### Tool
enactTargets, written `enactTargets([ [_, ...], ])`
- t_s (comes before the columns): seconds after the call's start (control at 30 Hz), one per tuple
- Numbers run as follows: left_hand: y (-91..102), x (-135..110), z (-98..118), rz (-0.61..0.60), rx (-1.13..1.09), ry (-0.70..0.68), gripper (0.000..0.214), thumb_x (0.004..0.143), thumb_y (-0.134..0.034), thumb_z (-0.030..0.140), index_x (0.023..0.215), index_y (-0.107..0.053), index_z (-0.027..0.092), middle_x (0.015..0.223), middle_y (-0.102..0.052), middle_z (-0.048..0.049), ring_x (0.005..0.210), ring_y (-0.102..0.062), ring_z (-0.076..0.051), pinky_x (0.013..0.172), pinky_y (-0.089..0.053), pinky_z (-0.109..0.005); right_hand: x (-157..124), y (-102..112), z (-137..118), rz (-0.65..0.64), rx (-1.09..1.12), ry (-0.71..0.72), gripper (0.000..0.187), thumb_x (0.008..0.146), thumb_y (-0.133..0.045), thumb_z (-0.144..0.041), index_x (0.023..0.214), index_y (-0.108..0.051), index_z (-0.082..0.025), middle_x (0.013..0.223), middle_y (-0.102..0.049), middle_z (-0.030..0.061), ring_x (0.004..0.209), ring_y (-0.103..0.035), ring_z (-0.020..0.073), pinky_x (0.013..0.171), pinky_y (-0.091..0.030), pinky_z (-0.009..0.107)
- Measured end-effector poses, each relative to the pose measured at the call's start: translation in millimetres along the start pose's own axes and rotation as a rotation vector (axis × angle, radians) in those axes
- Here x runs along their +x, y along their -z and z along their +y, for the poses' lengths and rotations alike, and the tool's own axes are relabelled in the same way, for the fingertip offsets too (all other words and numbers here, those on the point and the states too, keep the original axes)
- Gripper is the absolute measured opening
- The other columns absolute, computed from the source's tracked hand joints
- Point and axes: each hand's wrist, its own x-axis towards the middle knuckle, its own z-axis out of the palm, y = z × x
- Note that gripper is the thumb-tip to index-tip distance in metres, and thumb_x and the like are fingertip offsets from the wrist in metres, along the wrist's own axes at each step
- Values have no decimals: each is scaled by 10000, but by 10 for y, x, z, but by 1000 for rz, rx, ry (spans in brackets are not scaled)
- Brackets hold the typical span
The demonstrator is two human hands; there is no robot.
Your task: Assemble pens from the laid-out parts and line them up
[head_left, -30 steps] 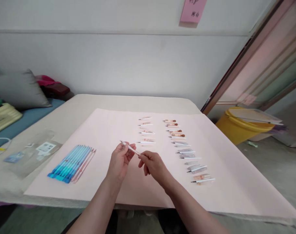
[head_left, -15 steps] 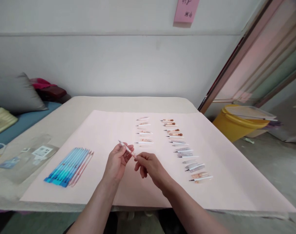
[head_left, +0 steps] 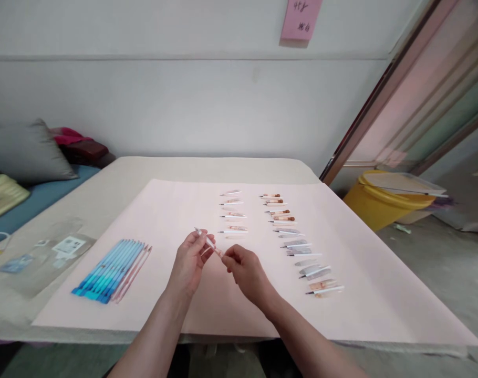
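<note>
Above the pale pink sheet, my left hand (head_left: 191, 257) grips the white, pointed front part of a pen (head_left: 209, 242) between thumb and fingers. My right hand (head_left: 242, 265) pinches the pen's pinkish rear end (head_left: 218, 252). A white stretch shows between the two hands; whether the parts are fully separate I cannot tell. Beyond my hands lies a column of pen parts (head_left: 234, 229), white refills beside pinkish barrels. Further right, a longer column holds brown-topped pieces (head_left: 282, 218), grey barrels (head_left: 298, 243) and more white refills (head_left: 328, 289).
Blue pens (head_left: 108, 270) lie in a row at the left, with pink pens (head_left: 132, 275) alongside. Clear plastic packaging (head_left: 42, 268) rests at the table's left. A grey cushion (head_left: 30, 152) sits further back. To the right, a yellow bin (head_left: 369, 202) stands on the floor.
My right hand has shifted slightly right, away from my left, drawing the pen's rear end outward. More white shows between the hands. My right fingers are curled tighter.
</note>
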Motion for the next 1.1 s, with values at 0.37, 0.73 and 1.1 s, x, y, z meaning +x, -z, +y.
enactTargets([
  [0.37, 41, 38, -1, -12, -68, 22, 329, 693, -668, 142, 1008, -580, 167, 902, -661, -79, 771, -619, -133, 708, -505, -258, -10, -9, 82, -225, 623, -246, 243, 750, -606, -348, 667, -469, -165, 550, -498, -33, 371, -272, 30, 406, -130, 213],
  [0.73, 46, 6, 34, -44, -23, 2, 321, 696, -674, 209, 989, -549, 168, 891, -666, -82, 785, -612, -136, 721, -477, -252, -63, -105, 132, -364, 866, -436, 214, 769, -592, -338, 720, -507, -148, 566, -485, -40, 367, -255, 11, 399, -155, 179],
  [1.1, 698, 144, 441, 292, 1884, -57, 227, 810, -388, 100, 921, -567, 184, 911, -613, -91, 875, -581, -208, 716, -397, -312, -46, -63, 64, -90, 155, -263, 341, 763, -556, -386, 994, -570, -136, 865, -609, 69, 547, -522, 111, 458, -353, 237],
])
